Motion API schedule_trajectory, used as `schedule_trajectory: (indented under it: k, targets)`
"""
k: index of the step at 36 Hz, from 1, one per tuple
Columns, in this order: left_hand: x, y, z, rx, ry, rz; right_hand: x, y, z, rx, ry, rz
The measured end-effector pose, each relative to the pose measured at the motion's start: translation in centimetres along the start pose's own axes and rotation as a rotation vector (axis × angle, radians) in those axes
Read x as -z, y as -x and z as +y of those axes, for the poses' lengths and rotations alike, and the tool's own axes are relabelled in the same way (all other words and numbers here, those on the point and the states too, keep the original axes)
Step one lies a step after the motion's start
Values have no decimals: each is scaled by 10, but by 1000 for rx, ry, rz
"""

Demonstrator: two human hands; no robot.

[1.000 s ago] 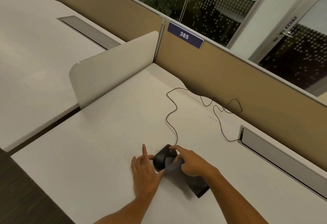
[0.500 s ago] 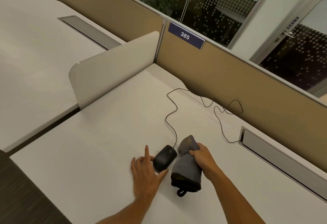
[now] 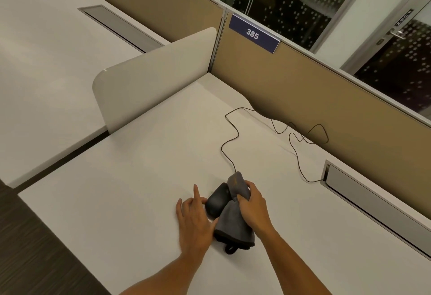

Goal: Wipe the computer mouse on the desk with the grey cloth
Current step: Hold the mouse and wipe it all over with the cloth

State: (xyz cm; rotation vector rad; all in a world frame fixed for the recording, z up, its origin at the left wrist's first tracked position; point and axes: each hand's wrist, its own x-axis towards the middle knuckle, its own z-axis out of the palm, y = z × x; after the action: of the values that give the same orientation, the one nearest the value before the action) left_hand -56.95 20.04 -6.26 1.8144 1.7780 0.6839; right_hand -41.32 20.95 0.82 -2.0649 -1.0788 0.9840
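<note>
A black wired computer mouse lies on the white desk, its thin cable running away toward the partition. My left hand rests flat on the desk against the mouse's left side, fingers spread, index finger touching it. My right hand is closed around the bunched grey cloth. The cloth's upper end presses on the right front of the mouse, and its wider lower part hangs down to the desk. The right edge of the mouse is hidden by the cloth.
A tan partition with a blue "385" sign borders the desk's far side. A white side divider stands at the left. A grey cable tray slot is set in the desk at the right. Glass walls lie beyond.
One second ago the cloth lay flat over the mouse under my right hand. It was then lifted and bunched beside the mouse, and now its top end is back on the mouse's right front.
</note>
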Motion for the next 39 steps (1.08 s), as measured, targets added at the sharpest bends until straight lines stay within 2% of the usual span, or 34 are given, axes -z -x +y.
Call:
schedule_trajectory:
  k: [5, 11, 15, 18, 20, 23, 29, 32, 39]
  targets:
    - [-2, -1, -3, -29, 9, 7, -1, 11, -1, 53, 59, -30]
    - [-5, -2, -4, -30, -9, 53, -4, 18, 5, 33, 43, -121]
    - [-4, -1, -5, -43, 43, 37, 14, 16, 0, -92, -233, -160]
    - [0, -1, -3, -35, 43, 25, 31, 10, 2, -202, -497, -4]
    - [3, 0, -1, -33, 16, -6, 40, 6, 2, -194, -545, 82]
    - [6, 0, 1, -28, 6, -14, 45, -2, -4, -110, -391, 94]
    - [6, 0, 1, -49, 10, 24, 27, -14, -16, 81, -14, -22]
    - [4, 1, 0, -54, 9, 30, 17, -19, -14, 97, 153, -54]
    - [3, 0, -1, -53, -12, 23, 7, -19, -18, 138, 256, -116]
